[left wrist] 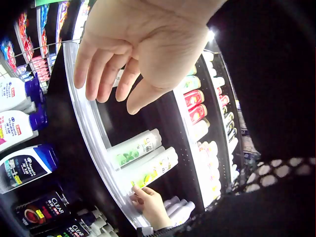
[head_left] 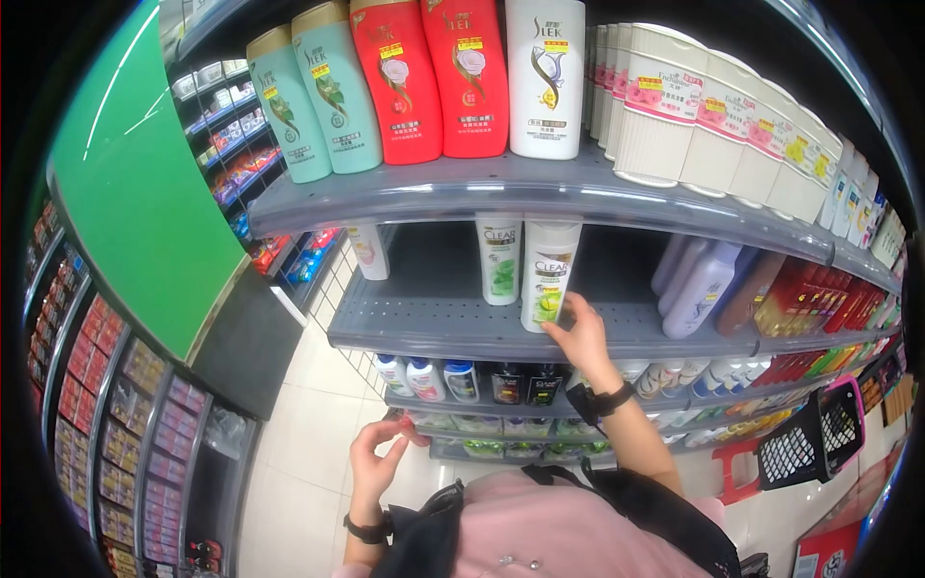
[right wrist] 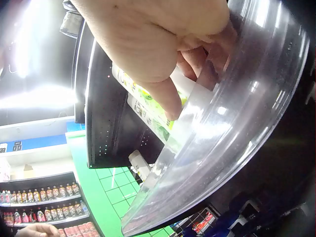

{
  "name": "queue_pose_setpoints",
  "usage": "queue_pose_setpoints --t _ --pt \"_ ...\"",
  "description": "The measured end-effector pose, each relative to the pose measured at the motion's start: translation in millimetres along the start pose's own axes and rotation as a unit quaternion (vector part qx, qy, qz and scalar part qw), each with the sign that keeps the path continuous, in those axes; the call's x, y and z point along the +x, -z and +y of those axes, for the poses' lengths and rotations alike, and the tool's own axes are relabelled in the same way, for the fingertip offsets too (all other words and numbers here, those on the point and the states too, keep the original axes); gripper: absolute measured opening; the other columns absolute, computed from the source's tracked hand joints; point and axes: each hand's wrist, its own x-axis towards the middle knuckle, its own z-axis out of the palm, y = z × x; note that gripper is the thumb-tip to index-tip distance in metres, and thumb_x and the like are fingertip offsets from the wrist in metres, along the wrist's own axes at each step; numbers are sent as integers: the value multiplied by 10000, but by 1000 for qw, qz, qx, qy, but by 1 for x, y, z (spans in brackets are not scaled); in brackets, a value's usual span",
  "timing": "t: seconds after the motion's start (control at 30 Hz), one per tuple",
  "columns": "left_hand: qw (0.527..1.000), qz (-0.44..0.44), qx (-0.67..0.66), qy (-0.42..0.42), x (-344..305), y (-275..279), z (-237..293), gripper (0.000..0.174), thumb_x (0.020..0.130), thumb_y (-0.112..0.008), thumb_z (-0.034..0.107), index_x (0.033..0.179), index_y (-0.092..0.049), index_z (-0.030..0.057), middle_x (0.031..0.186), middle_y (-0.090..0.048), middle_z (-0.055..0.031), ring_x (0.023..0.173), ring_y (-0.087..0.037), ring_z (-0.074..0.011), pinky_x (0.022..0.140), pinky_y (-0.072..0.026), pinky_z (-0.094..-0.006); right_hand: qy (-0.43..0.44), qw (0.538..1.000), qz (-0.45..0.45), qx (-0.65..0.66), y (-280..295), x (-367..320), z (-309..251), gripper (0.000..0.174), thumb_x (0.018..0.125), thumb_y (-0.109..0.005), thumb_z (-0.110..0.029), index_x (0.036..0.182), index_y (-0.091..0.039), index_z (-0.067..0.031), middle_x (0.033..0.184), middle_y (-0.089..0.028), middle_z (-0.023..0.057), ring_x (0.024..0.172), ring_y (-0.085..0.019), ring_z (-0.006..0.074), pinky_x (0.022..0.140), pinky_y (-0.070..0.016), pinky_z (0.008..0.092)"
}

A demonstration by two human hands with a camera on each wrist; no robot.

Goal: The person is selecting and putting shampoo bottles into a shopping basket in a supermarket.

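Observation:
My right hand (head_left: 586,339) grips a white Clear shampoo bottle (head_left: 552,265) with green print low on its side, thumb at the front and fingers around the right side. The bottle stands upright at the front of the middle shelf. Just left of it is a second, similar Clear bottle (head_left: 500,262). In the right wrist view the thumb (right wrist: 165,98) lies across the bottle's label, behind the clear shelf lip. My left hand (left wrist: 143,44) hangs in front of the lower shelves with nothing in it, palm showing and fingers loosely bent.
Green, red and white Slek bottles (head_left: 477,87) line the shelf above, beside cream-coloured bottles (head_left: 658,106). Purple bottles (head_left: 701,289) stand right of my right hand. Below are Head & Shoulders bottles (left wrist: 27,170). A black-and-pink basket (head_left: 800,448) is at the right; a green panel (head_left: 145,173) rises left.

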Motion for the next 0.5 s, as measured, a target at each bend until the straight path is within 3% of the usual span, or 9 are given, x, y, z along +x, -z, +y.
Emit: queue_pose_setpoints --t 0.1,0.5 --pt "1000 11 0 20 -6 4 -8 253 759 -714 25 986 -613 -23 948 -656 -109 907 -637 -189 807 -507 -306 1 1000 -4 -31 0 -1 -3 544 705 -766 -187 1178 -537 -48 1057 -644 140 1056 -554 318 871 -455 406" --pt "999 9 -23 25 -8 -6 -16 236 764 -703 19 982 -618 -13 944 -654 -95 891 -630 -177 809 -503 -305 1 1000 0 -31 -3 0 3 514 721 -760 -202 1162 -546 -50 1073 -636 148 1057 -556 319 872 -456 406"
